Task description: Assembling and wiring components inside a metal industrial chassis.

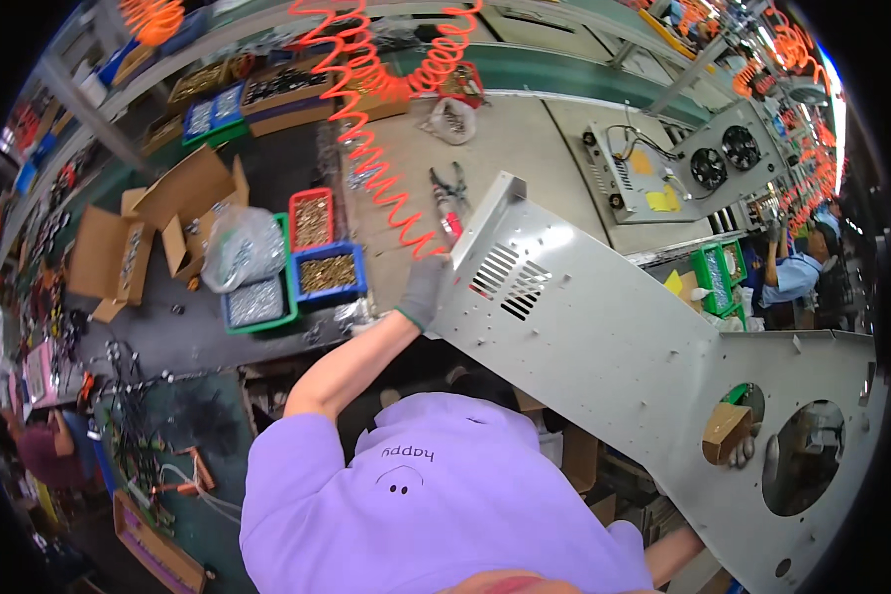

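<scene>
One red plastic bin (pixel 334 220) and a blue plastic bin (pixel 334 291), full of gold metal bits (pixel 312 220). Beside them, a green plastic bin (pixel 263 327) of silver metal bits (pixel 255 303). Near a purple shirt (pixel 445 495), a long, bent grey metal panel (pixel 594 337), slanting from upper left to lower right. Left grey-gloved hand (pixel 427 289) clamped on its upper-left edge; right hand (pixel 742 451) mostly behind; cannot tell its grip.

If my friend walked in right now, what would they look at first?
Probably the big grey metal panel, slanting from the middle to the lower right, with two big round holes in its right-hand part; the person's gloved left hand holds its left edge. The bright orange coiled hoses hanging at the top middle pop out too, and so does the purple shirt at the bottom.
</scene>
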A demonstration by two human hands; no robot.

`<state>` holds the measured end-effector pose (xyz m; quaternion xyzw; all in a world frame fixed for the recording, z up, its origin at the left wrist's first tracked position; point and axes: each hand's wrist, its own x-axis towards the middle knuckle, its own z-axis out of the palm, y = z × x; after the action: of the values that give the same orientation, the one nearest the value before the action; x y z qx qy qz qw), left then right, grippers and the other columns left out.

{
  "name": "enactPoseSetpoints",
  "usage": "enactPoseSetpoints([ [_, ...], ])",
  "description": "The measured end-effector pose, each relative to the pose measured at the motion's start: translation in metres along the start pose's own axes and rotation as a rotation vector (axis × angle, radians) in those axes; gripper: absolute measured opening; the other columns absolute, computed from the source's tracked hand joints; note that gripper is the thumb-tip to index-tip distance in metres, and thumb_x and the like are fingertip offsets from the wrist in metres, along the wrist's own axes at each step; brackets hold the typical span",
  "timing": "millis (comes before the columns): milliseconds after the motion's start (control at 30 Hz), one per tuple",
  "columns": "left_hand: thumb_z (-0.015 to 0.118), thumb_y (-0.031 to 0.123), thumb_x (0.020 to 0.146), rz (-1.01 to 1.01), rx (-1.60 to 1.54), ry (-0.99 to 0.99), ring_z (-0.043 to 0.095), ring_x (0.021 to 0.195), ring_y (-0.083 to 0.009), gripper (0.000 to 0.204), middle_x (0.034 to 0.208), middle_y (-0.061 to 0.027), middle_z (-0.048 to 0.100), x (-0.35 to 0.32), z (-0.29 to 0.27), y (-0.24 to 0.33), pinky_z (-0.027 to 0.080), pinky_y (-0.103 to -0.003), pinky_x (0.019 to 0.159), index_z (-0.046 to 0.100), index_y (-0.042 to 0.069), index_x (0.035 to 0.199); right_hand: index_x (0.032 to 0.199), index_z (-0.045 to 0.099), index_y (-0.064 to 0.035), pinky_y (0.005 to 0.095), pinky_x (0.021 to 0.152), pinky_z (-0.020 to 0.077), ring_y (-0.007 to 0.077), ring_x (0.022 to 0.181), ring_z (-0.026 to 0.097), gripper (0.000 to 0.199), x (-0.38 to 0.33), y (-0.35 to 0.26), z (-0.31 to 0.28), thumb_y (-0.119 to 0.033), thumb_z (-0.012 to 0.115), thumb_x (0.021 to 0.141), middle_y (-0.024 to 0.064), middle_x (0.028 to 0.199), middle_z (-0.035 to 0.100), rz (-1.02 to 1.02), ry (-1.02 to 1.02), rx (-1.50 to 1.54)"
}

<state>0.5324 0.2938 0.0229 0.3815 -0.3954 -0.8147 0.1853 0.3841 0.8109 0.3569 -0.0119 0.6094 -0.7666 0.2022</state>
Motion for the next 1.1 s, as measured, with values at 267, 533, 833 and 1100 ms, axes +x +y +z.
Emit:
enactPoseSetpoints([
  [267, 0.045, 0.028, 0.087, -0.184, 0.133, -0.086, 0.059, 0.068, -0.0249, 0.029, 0.076, -0.0111, 0.059, 0.124, 0.082, -0.132, 0.047, -0.039, 0.060, 0.059, 0.004, 0.093, 0.101, 0.053, -0.0056, 0.0228, 0.052, 0.0421, 0.0083, 0.053, 0.047, 0.030, 0.067, -0.026, 0.010, -0.035, 0.050, 0.094, -0.0018, 0.063, 0.047, 0.033, 0.171, 0.055],
  [533, 0.049, 0.018, 0.085, 0.057, 0.174, 0.133, 0.059, 0.070, -0.0232, 0.018, 0.081, -0.0104, 0.059, 0.109, 0.024, -0.091, 0.048, -0.036, 0.062, 0.057, 0.003, 0.093, 0.091, 0.054, -0.0106, 0.0199, 0.048, 0.0440, 0.0077, 0.050, 0.050, 0.019, 0.195, -0.006, 0.022, -0.029, 0.055, 0.092, -0.0017, 0.063, 0.052, 0.213, 0.284, 0.001],
  [833, 0.048, 0.018, 0.088, -0.066, 0.084, 0.363, 0.059, 0.074, -0.0207, 0.022, 0.085, -0.0103, 0.061, 0.079, 0.000, -0.022, 0.048, -0.036, 0.065, 0.058, 0.000, 0.096, 0.100, 0.054, 0.0006, 0.0213, 0.048, 0.0405, 0.0085, 0.050, 0.046, 0.028, 0.311, 0.054, 0.036, -0.026, 0.053, 0.092, 0.0018, 0.063, 0.050, 0.271, 0.001, 0.025],
  [1100, 0.050, 0.016, 0.086, -0.044, -0.041, 0.465, 0.058, 0.071, -0.0190, 0.020, 0.084, -0.0094, 0.060, 0.075, 0.013, 0.001, 0.047, -0.034, 0.064, 0.059, 0.000, 0.094, 0.099, 0.055, -0.0017, 0.0197, 0.047, 0.0391, 0.0072, 0.050, 0.046, 0.023, 0.396, 0.074, 0.049, -0.023, 0.058, 0.089, 0.0005, 0.063, 0.050, 0.271, -0.110, -0.023],
])
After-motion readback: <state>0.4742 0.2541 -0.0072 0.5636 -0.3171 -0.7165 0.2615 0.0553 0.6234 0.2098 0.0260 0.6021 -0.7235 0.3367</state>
